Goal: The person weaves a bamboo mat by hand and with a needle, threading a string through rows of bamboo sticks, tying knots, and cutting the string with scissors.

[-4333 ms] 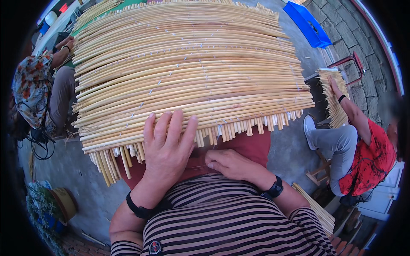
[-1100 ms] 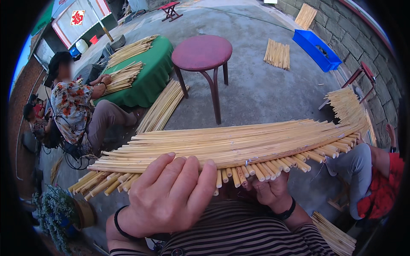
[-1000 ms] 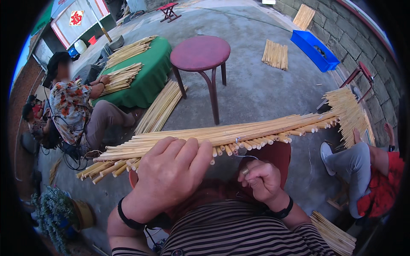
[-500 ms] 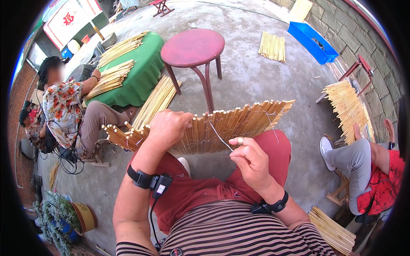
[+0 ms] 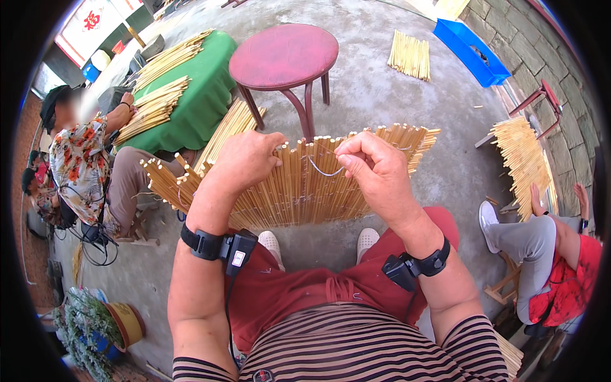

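A mat of thin yellow stalks (image 5: pixel 286 191) stands upright before my knees, its cut ends along the top. My left hand (image 5: pixel 245 159) is closed over the mat's top edge, left of its middle. Just beyond the mat's middle, my right hand (image 5: pixel 375 169) is closed in a pinch close to the stalk tops. A pale thread (image 5: pixel 323 170) sags in a short loop from the stalks to its fingertips. Something thin, like a needle, shows faintly at those fingers. Stitches of thread cross the mat lower down.
A round red stool (image 5: pixel 284 57) stands ahead. At left, a person (image 5: pixel 79 149) reaches to stalk bundles on a green-covered table (image 5: pixel 207 95). Another person (image 5: pixel 560 267) sits at right beside a stalk mat (image 5: pixel 519 153). A blue crate (image 5: pixel 471 54) lies by the wall; a potted plant (image 5: pixel 95 328) stands lower left.
My right hand has risen from above my lap to the mat's top edge, and the thread now hangs slack. The mat is more upright, and my knees have spread apart.
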Demonstrator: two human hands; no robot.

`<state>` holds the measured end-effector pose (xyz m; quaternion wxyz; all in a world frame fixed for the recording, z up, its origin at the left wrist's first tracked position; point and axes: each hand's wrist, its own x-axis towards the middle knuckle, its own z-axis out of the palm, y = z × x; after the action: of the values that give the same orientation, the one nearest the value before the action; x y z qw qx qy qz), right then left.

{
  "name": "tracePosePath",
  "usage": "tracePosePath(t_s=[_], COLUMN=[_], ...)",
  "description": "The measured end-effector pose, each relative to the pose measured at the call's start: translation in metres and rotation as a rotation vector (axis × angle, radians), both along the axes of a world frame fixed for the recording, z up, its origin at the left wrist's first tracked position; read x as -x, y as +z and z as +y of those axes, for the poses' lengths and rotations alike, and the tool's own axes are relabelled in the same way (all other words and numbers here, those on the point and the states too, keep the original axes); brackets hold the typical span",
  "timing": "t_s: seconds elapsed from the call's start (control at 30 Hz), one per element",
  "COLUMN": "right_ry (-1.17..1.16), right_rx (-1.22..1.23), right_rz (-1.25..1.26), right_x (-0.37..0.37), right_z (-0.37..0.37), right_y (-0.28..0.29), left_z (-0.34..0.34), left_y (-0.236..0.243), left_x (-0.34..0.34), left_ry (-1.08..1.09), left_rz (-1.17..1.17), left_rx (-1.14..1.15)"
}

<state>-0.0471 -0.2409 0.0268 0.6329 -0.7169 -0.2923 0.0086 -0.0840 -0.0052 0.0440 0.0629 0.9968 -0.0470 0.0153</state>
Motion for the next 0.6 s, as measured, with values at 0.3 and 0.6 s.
tracePosePath(t_s=[0.3,0.6], right_ry=[0.249,0.468], right_rx=[-0.330,-0.644], right_rz=[0.351,0.139], right_x=[-0.008,-0.025], right_z=[-0.010,0.023], right_y=[-0.005,0.015], left_z=[-0.014,-0.012], left_y=[-0.003,0.008], left_x=[0.012,0.017], left_ry=[0.045,-0.099], left_rz=[-0.013,-0.136], left_rx=[-0.087,-0.027])
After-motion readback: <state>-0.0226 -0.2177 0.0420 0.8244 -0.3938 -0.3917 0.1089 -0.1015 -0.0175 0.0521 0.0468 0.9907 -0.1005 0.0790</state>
